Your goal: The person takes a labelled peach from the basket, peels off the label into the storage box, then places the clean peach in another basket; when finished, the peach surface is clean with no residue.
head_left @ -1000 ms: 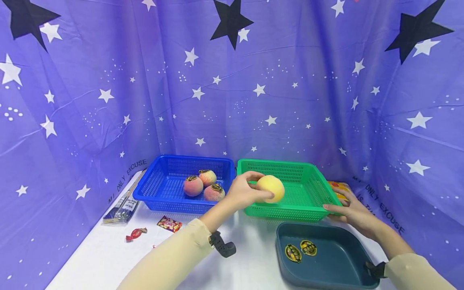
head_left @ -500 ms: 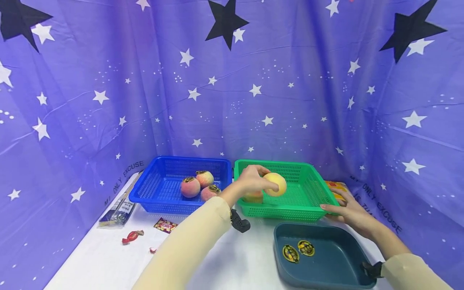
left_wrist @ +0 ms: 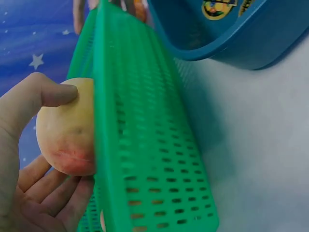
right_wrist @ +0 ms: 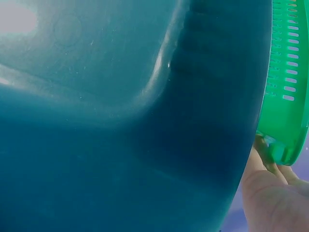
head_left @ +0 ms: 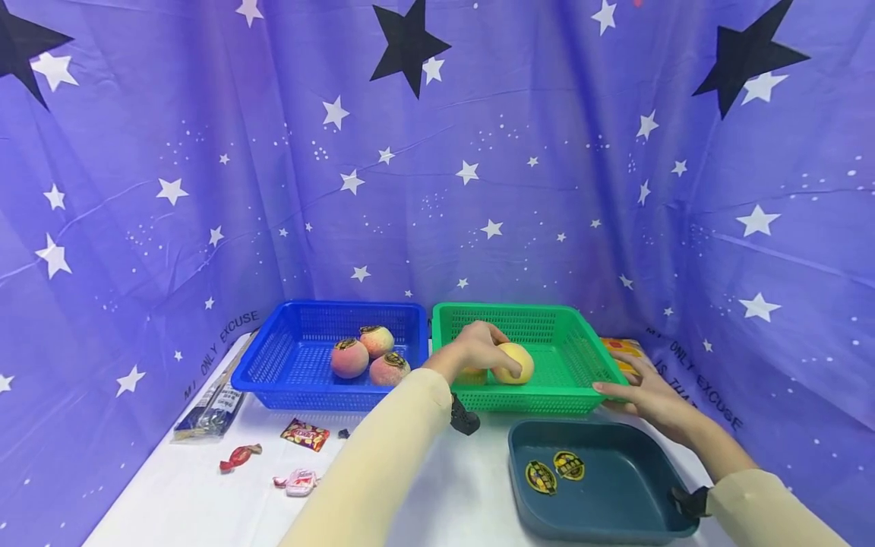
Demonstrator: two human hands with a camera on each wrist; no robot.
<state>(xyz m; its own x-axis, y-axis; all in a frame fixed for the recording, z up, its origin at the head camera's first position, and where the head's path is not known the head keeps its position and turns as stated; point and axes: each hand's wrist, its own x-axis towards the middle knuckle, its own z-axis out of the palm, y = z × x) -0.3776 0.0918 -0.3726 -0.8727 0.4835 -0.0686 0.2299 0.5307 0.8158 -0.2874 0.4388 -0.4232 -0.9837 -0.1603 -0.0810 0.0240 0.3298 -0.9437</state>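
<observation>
My left hand holds a yellow peach with a red blush, thumb on top and fingers underneath, low inside the green basket near its front wall. Another peach lies in that basket, mostly hidden behind the hand. In the left wrist view the held peach sits right beside the basket's rim. My right hand grips the front right corner of the green basket, thumb over the rim and fingers outside. The right wrist view shows this hand partly hidden by the dark teal basin.
Left of it stands a blue basket with three stickered peaches. The teal basin in front contains two stickers. Wrapped candies and a plastic packet lie at left, an orange packet behind my right hand.
My left hand has lowered the yellow peach from above the green basket down into it. My right hand keeps its grip on the basket corner. The head view has shifted slightly.
</observation>
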